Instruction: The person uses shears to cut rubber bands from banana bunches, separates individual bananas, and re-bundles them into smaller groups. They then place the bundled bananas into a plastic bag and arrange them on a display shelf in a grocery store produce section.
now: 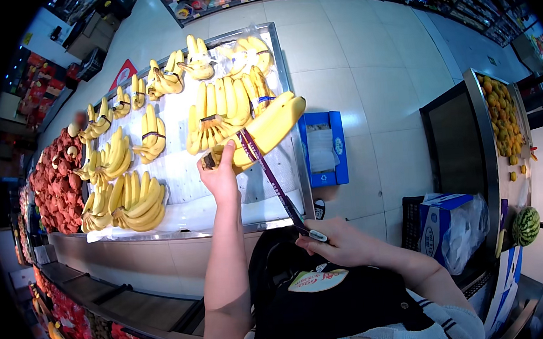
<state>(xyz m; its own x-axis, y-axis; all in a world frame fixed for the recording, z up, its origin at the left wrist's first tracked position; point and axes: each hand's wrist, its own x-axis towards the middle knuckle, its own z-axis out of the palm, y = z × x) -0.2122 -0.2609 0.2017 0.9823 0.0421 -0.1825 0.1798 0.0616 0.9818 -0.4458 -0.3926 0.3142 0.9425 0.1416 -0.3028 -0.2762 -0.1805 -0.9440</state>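
Note:
In the head view my left hand grips a bunch of bananas near its stem end, the thumb on top. A dark purple printed tape loops around the bunch and runs down, taut, to my right hand. My right hand is closed on the tape and a small object with a pale end, whose kind I cannot tell. Under the held bunch, a large hand of bananas lies on the white-lined display table. A bunch with a blue band lies just behind it.
More banana bunches spread over the table's left and back parts, beside a heap of reddish produce. A metal rim edges the table. A blue carton stands on the floor to the right. Farther right are a fruit stand and a watermelon.

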